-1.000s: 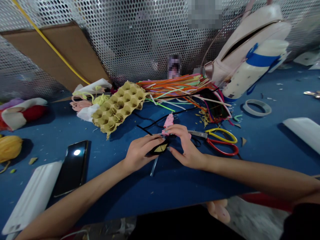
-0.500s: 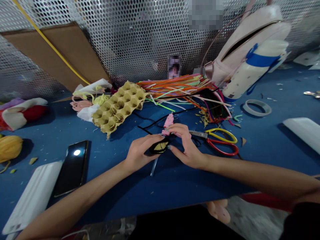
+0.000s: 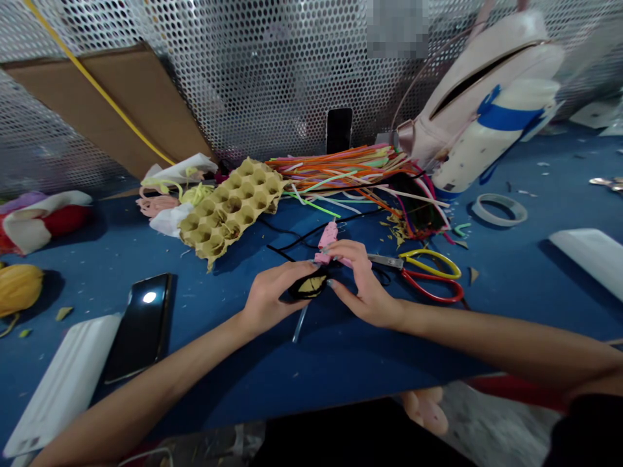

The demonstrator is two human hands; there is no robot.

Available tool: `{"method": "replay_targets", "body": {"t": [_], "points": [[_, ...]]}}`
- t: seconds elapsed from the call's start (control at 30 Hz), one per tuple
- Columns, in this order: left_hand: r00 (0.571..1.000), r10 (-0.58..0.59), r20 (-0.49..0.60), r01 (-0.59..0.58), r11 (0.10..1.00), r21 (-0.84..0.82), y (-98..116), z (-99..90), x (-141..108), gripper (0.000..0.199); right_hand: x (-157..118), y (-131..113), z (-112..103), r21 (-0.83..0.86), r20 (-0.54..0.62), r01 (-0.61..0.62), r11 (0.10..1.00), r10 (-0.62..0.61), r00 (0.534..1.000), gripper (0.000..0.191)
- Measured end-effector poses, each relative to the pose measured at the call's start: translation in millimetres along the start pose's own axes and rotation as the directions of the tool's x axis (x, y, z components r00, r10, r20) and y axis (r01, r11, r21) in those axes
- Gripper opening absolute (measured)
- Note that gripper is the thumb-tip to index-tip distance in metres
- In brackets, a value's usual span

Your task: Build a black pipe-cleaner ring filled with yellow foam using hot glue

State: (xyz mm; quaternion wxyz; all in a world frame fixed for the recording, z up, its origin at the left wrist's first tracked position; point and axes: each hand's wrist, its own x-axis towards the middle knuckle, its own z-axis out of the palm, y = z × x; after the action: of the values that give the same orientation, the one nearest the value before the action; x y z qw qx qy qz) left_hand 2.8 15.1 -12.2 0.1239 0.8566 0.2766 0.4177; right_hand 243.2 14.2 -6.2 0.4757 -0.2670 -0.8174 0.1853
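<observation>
Nearest, just in front of the paper egg tray (image 3: 228, 207), a left hand (image 3: 272, 297) with fingers (image 3: 292, 275) curled closed around a black-rimmed leaf shape (image 3: 309, 285) with a yellow centre. Touching that shape, a right hand (image 3: 363, 285) with fingers (image 3: 348, 256) pinched on a pink piece (image 3: 327, 240), partly hidden and too covered to name. Below the leaf shape, farther from the tray, a thin grey rod (image 3: 300, 322) on the blue worktop (image 3: 341, 376). Left of the tray and nearer, a black smartphone (image 3: 141, 327) beside a white strip (image 3: 63, 383). Right of the tray, scissors with yellow and red handles (image 3: 431, 275), then a roll of tape (image 3: 500, 209). Directly behind the tray, a heap of multicoloured pipe cleaners (image 3: 341, 178) and an upright phone (image 3: 339, 130). Farther right of the tray, a white bottle banded with blue tape (image 3: 487, 139) against a pale pink bag (image 3: 481, 84). Farthest, behind the tray, a perforated metal panel (image 3: 243, 78).
</observation>
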Motion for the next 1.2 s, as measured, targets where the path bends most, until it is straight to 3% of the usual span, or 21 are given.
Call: {"method": "replay_targets", "body": {"t": [0.7,1.0,1.2], "points": [[0.993,0.119,0.009,-0.119,0.987,0.107,2.8,-4.3,0.1,0.046,-0.6,2.0,0.6,0.05,0.037,-0.009,0.999,0.007,0.999,0.05],[1.0,-0.014,-0.015,0.014,1.0,-0.003,4.7,-1.4,2.2,0.049,-0.8,2.3,1.9,0.049,0.028,-0.05,0.998,0.049,0.998,0.049],[1.0,-0.006,-0.023,0.006,1.0,-0.008,4.7,-2.1,2.7,0.048,-1.1,0.6,0.0,0.078,0.0,-0.071,0.994,0.071,0.997,0.046]]}}
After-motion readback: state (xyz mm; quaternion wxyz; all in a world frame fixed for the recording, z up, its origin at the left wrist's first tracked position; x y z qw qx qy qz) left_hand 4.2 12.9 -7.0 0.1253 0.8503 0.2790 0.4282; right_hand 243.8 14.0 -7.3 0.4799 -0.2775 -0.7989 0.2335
